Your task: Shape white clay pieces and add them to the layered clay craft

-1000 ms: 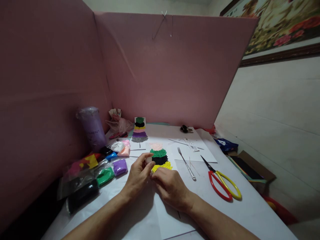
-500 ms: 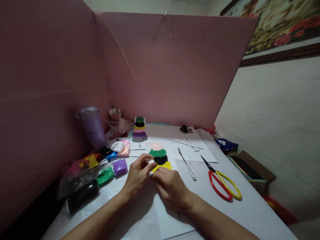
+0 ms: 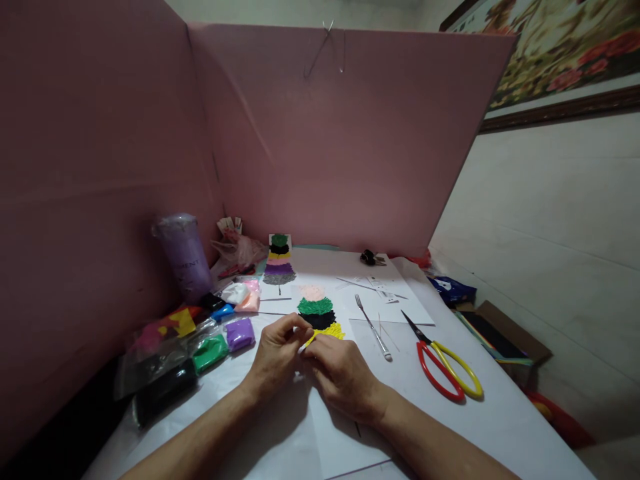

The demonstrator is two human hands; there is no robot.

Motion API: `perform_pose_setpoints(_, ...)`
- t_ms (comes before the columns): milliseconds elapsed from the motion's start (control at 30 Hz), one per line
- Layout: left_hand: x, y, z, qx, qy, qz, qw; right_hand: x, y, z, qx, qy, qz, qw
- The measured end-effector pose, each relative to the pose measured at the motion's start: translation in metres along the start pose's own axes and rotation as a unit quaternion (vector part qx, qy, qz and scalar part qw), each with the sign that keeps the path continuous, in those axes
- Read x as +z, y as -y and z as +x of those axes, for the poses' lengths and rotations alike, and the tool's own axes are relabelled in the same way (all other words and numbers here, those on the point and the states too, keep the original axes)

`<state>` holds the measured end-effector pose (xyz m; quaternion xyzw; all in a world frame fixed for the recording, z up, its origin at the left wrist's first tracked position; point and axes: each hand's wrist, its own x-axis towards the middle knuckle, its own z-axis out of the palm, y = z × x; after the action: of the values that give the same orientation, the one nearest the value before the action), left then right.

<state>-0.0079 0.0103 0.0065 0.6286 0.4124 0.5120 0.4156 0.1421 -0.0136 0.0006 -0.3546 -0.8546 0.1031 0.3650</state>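
Observation:
In the middle of the table my left hand (image 3: pixel 277 350) and my right hand (image 3: pixel 343 373) meet, thumbs and forefingers pinched together. A small white bit, seemingly modelling clay (image 3: pixel 299 377), shows just below the left fingers. Most of whatever is between the fingertips is hidden. Right behind the hands lies a sheet with a layered tree shape in textured clay (image 3: pixel 320 320), in pink, green, black and yellow bands; my fingers cover part of the yellow band. Further back stands a similar card with a many-coloured layered tree (image 3: pixel 280 260).
To the right lie a fork (image 3: pixel 373 328), thin sticks (image 3: pixel 385 330) and scissors (image 3: pixel 440 360) with red and yellow handles. Keys (image 3: pixel 373 257) rest at the back. On the left are bagged clay packs (image 3: pixel 240 333) and a purple wrapped cylinder (image 3: pixel 184 257). Pink panels (image 3: pixel 320 147) enclose the back and left.
The white lump seen between my left thumb and forefinger has gone from view there, and a white bit shows lower down. My left fingers have shifted slightly; the right hand stays nearly still.

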Motion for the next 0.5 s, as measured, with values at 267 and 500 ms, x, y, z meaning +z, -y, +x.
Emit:
perform_pose_setpoints(267,0.0005,-0.0063,-0.0009,-0.008,-0.003,0.005,1.0,-0.0003,-0.0004,0.0001,-0.004,-0.003,0.006,1.0)
perform_pose_setpoints(500,0.0018,-0.0062,0.0001,-0.035,-0.014,0.01,0.999,-0.002,0.0004,0.0003,-0.008,0.002,0.001,1.0)
